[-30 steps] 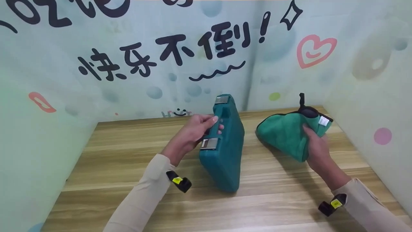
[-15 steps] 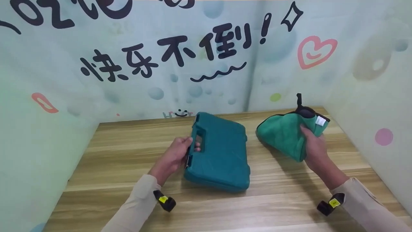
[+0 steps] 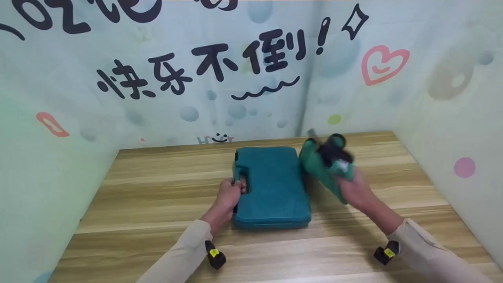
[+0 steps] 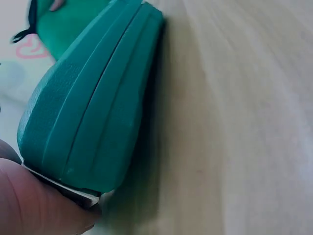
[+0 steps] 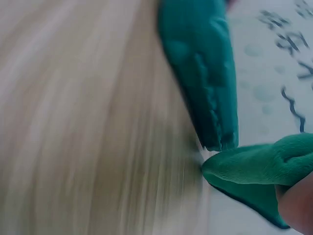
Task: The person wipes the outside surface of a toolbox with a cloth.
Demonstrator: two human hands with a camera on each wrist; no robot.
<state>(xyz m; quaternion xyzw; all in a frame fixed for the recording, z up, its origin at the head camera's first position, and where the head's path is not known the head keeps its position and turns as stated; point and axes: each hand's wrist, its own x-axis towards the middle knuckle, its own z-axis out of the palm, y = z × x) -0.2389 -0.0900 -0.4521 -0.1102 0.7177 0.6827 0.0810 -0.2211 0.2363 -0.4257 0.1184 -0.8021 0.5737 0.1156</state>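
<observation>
Wood-grain worktop (image 3: 157,177), carrying: 1 teal hard case (image 3: 273,188), handle (image 3: 237,173) to L; 1 green cloth bag (image 3: 320,169), close by case's R side, contact unclear. L hand (image 3: 228,196): fingers round handle. R hand (image 3: 355,190): fingers gripping bag.

Black lettering (image 3: 216,65) on the back wall (image 3: 165,125) reads "快乐不倒!"

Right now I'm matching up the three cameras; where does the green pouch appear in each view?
Head: green pouch, right of centre.
Left wrist: green pouch, top left, cut off by the edge.
Right wrist: green pouch, lower right.
Shared landmark: teal case, visible in all three.
</observation>
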